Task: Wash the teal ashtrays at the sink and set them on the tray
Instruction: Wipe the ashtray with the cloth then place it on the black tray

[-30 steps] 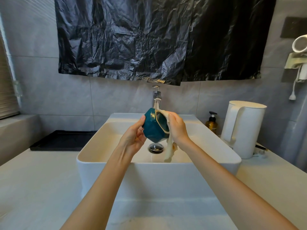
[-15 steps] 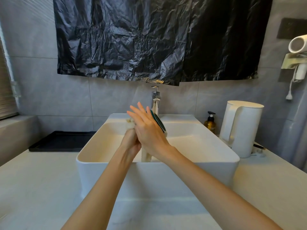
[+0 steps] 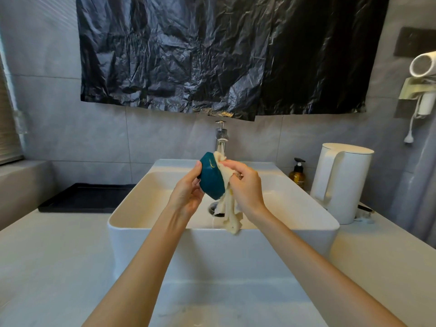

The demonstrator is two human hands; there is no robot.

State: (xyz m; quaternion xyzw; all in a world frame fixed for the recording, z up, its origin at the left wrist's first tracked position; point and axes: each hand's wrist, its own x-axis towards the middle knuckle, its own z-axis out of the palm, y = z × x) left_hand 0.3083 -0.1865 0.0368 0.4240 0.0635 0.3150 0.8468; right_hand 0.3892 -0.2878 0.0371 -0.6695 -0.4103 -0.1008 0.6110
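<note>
A teal ashtray (image 3: pixel 210 179) is held tilted on its side over the white sink (image 3: pixel 295 208), just in front of the faucet (image 3: pixel 221 138). My left hand (image 3: pixel 186 192) grips it from the left, thumb on its upper edge. My right hand (image 3: pixel 245 185) pinches a wet cream cloth (image 3: pixel 227 206) against the ashtray's open face; the cloth's loose end hangs down toward the drain. The black tray (image 3: pixel 82 197) lies on the counter left of the sink, and nothing is visible on it.
A white kettle (image 3: pixel 339 182) and an amber pump bottle (image 3: pixel 297 174) stand right of the sink. A black plastic sheet (image 3: pixel 224 53) hangs on the wall above the faucet. A hair dryer (image 3: pixel 423 76) is mounted at the far right. Pale counter (image 3: pixel 54 260) surrounds the basin.
Half a second ago my right hand lay flat across the ashtray, covering it. It has since drawn back to the right, and the teal body shows again with the cloth hanging below.
</note>
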